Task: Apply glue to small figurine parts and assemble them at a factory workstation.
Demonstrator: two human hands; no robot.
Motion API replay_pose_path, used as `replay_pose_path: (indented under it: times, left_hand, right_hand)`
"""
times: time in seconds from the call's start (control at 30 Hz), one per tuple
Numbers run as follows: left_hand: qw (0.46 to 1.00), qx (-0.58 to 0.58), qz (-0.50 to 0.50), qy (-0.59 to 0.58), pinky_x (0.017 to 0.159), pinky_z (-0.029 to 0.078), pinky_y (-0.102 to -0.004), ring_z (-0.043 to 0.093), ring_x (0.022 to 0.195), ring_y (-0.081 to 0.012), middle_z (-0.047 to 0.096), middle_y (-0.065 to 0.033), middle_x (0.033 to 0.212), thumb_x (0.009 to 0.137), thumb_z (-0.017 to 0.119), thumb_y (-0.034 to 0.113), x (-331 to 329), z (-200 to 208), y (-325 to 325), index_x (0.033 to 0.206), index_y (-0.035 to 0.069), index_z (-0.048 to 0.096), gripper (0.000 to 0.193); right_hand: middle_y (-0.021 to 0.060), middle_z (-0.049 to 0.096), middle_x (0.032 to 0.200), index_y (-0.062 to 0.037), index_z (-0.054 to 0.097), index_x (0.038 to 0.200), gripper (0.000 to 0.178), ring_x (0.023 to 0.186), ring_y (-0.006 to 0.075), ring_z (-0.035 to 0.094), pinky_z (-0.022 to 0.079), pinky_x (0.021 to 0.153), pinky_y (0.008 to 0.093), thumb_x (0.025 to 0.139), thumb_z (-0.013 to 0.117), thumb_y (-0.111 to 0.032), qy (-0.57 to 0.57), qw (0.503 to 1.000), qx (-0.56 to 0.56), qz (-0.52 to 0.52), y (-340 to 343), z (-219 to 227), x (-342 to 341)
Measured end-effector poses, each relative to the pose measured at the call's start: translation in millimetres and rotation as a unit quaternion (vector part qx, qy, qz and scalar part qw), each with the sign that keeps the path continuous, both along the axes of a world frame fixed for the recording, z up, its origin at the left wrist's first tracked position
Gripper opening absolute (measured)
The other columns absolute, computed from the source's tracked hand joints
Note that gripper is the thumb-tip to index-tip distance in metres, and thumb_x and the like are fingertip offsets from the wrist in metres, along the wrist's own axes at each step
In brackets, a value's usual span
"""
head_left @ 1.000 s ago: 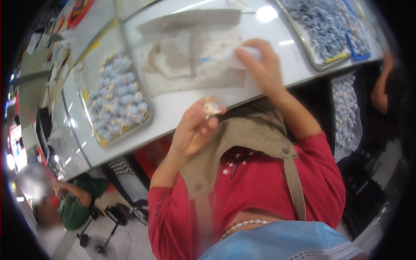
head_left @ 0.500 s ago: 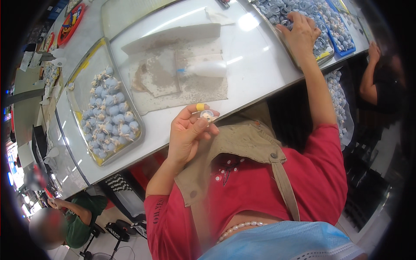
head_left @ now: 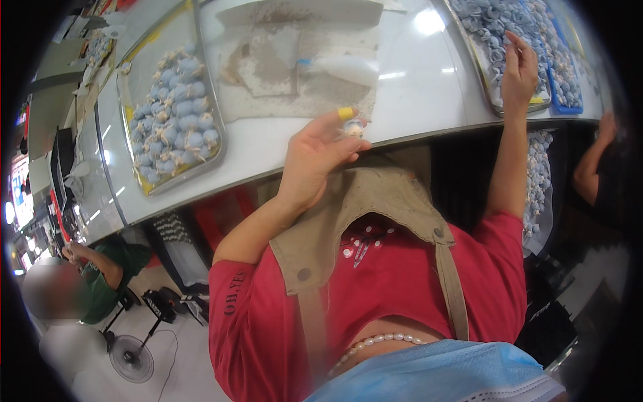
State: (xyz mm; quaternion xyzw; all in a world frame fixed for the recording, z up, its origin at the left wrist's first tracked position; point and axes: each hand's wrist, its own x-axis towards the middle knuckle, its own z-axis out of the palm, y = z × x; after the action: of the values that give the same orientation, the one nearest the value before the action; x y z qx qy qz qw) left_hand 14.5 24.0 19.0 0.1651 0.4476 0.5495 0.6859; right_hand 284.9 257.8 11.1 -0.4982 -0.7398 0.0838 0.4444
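Observation:
My left hand (head_left: 315, 157), with yellow tape round one fingertip, pinches a small pale figurine piece (head_left: 353, 128) with dark specks and a translucent rounded part. It hovers just off the table's front edge. To the right, my right hand (head_left: 522, 72) is over a tray (head_left: 495, 110) of loose blue-grey cup-shaped pieces (head_left: 483, 27). Its thumb and forefinger are drawn together at the pile; whatever lies between them is too small to make out. On the left, another tray (head_left: 218, 157) holds many blue ball-shaped figurines (head_left: 177, 114) with cream-coloured parts.
A stained cardboard sheet (head_left: 261, 107) lies on the white table (head_left: 415, 84), bearing a translucent bottle with a blue tip (head_left: 341, 67). A blue basket (head_left: 569, 109) of pieces adjoins the right tray. Co-workers sit at the lower left (head_left: 110, 268) and far right (head_left: 589, 167). A fan (head_left: 130, 358) stands on the floor.
My view has shifted, so the table sits higher in it. My right hand has gone from spread fingers over the cup pieces to thumb and forefinger together. My left hand keeps its figurine piece.

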Motion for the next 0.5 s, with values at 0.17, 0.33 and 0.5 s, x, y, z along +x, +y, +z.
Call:
replay_pose_path:
  times: [0.17, 0.33, 0.5]
  left_hand:
    - [0.999, 0.023, 0.034, 0.014, 0.074, 0.047, -0.0235, 0.060, 0.088, -0.0161, 0.057, -0.0092, 0.106, 0.078, 0.065, 0.002, -4, -3, -12, 0.120, -0.002, 0.046, 0.047]
    - [0.998, 0.056, 0.026, 0.011, 0.080, 0.047, -0.0248, 0.058, 0.091, -0.0151, 0.056, -0.0090, 0.110, 0.079, 0.064, 0.003, -5, -3, -14, 0.121, -0.002, 0.045, 0.046]
    - [0.998, 0.066, 0.005, 0.019, 0.077, 0.047, -0.0229, 0.057, 0.090, -0.0135, 0.056, -0.0093, 0.110, 0.082, 0.062, 0.007, -13, -9, -24, 0.121, -0.002, 0.044, 0.044]
  right_hand:
    - [0.0085, 0.059, 0.104, 0.0004, 0.052, 0.109, 0.026, 0.094, 0.0111, 0.053, 0.043, 0.080, 0.0214, 0.083, 0.055, 0.003, 0.203, 0.893, -0.280, 0.288, -92, 26, -67]
    - [0.0053, 0.059, 0.088, -0.0072, 0.064, 0.086, 0.026, 0.073, 0.0172, 0.058, 0.048, 0.062, 0.0254, 0.063, 0.071, 0.002, 0.007, 0.898, -0.200, 0.392, -151, 35, -109]
    - [0.0047, 0.059, 0.084, -0.0082, 0.062, 0.084, 0.024, 0.072, 0.0213, 0.057, 0.047, 0.062, 0.0291, 0.062, 0.072, -0.004, -0.027, 0.911, -0.117, 0.394, -159, 29, -134]
